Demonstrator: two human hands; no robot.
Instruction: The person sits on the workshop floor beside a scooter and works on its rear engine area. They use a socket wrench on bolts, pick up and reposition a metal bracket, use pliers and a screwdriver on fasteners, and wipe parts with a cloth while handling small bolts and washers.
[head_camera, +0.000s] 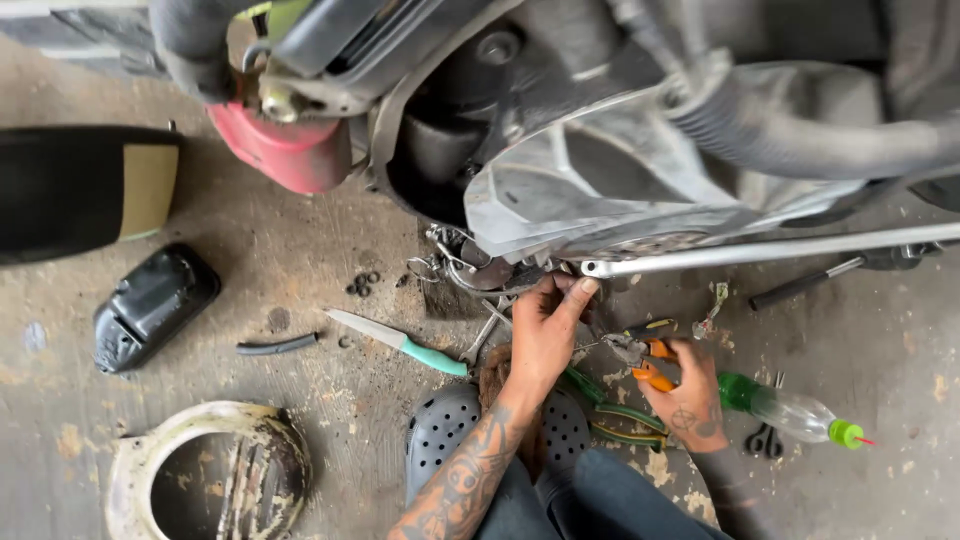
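Gripping orange-handled pliers (640, 357) in right hand (690, 395), left hand (545, 325) under engine (600, 170)

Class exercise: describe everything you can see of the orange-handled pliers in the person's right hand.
The pliers have orange grips with dark trim and a grey metal head. The right hand grips the handles from below, and the head points up and left toward the left hand, which reaches up to the underside of the engine. The jaw tips are too small to tell whether they clamp anything. They are held above the dusty concrete floor, not resting on it.
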